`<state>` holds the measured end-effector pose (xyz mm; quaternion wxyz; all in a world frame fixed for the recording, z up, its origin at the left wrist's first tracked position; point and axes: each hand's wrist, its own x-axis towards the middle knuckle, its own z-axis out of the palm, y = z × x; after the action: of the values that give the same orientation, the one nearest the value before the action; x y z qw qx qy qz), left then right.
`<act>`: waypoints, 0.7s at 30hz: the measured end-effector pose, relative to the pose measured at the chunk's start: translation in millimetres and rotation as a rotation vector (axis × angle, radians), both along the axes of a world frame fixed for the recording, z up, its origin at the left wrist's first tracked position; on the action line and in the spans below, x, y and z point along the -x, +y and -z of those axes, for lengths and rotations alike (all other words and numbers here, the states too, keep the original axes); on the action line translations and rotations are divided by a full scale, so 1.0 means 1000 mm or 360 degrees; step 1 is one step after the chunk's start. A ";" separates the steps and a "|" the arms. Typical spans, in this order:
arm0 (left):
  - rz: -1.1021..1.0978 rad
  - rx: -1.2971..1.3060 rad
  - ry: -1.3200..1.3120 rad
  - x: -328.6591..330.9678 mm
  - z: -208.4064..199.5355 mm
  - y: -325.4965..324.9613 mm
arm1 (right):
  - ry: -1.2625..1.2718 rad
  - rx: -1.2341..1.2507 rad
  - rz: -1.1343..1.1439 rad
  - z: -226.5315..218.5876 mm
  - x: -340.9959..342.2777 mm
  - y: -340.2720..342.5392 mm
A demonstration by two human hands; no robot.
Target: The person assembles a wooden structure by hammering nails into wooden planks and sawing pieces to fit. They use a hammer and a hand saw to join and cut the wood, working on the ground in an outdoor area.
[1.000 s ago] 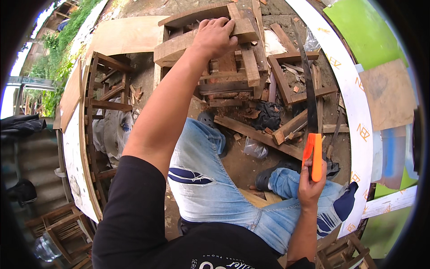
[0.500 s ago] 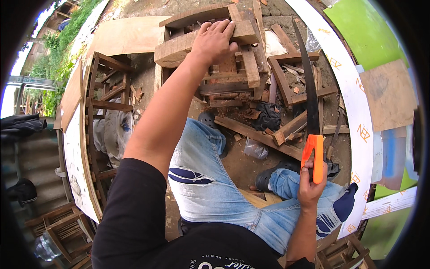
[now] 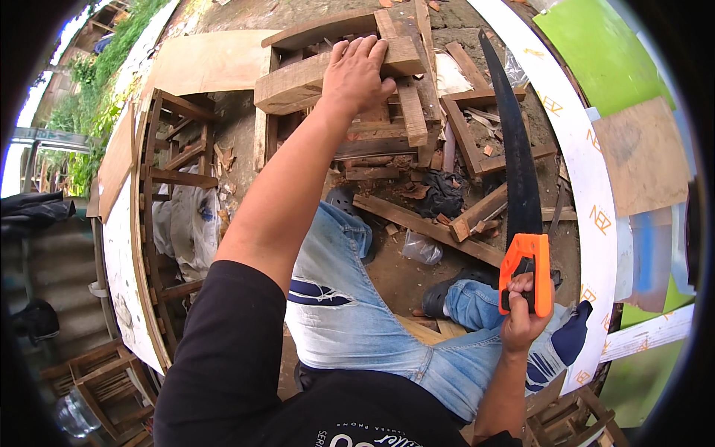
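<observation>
Turned more broadside than a moment earlier, the orange-handled, dark-bladed saw (image 3: 523, 171) is gripped in the right hand (image 3: 523, 320), right of the rough brown timber block (image 3: 294, 87), which could slip on its brown wooden frame (image 3: 414, 115) if the left hand (image 3: 357, 73) loosens its clasp.

A saw (image 3: 523, 179), made of one long dark blade (image 3: 514, 134) and a bright orange handle (image 3: 542, 279) with black parts inside. Held up by the handle, between three and four o'clock. Points up past two o'clock, to a tip at one o'clock. Wide near the handle, skinny at the far end. Shows the flat side of the blade. Kept well apart from the wood.

A thick piece of wood (image 3: 298, 83), light brown. Lies across a wooden frame (image 3: 413, 119) at twelve o'clock. Runs from eleven o'clock to just past twelve. Partly covered near the right end.
</observation>
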<state>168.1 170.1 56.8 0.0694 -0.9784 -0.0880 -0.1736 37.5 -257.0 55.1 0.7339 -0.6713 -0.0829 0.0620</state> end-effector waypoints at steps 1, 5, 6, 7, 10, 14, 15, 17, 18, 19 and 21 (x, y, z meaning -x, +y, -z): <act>-0.0005 0.0015 -0.0006 0.000 0.000 0.000 | 0.0008 0.0017 -0.0001 0.000 0.000 0.000; -0.0039 0.0010 0.0015 0.001 -0.002 -0.002 | 0.0008 0.0017 0.0006 0.000 -0.001 0.000; -0.0038 0.0032 0.0017 0.001 -0.004 -0.003 | 0.0005 0.0027 0.0013 0.000 -0.002 0.000; -0.0039 0.0042 0.0018 0.001 -0.006 -0.004 | 0.0012 0.0036 0.0018 -0.001 -0.002 0.001; -0.0067 0.0071 0.0073 -0.002 -0.011 -0.006 | 0.0042 0.0053 0.0028 -0.001 -0.003 0.001; -0.0090 -0.0021 0.0083 -0.007 -0.016 -0.006 | -0.0018 0.0004 0.0027 0.000 -0.004 -0.001; -0.0080 -0.0021 0.0115 -0.008 -0.016 -0.005 | -0.0007 0.0001 0.0026 0.001 -0.004 -0.002; -0.0068 -0.0059 0.0183 -0.011 -0.017 -0.003 | 0.0015 -0.0005 0.0022 0.001 -0.005 -0.003; -0.0055 -0.0076 0.0191 -0.011 -0.017 -0.002 | 0.0044 -0.0010 0.0033 0.002 -0.005 -0.003; -0.0032 -0.0096 0.0179 -0.011 -0.018 -0.001 | 0.0069 -0.0017 0.0042 0.002 -0.005 -0.003; -0.0003 -0.0117 0.0174 -0.012 -0.020 0.000 | 0.0061 -0.0018 0.0056 0.001 -0.005 -0.003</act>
<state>180.0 170.0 77.3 0.1102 -0.9832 -0.0786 -0.1228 42.2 -259.8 54.0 0.7402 -0.6672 -0.0574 0.0613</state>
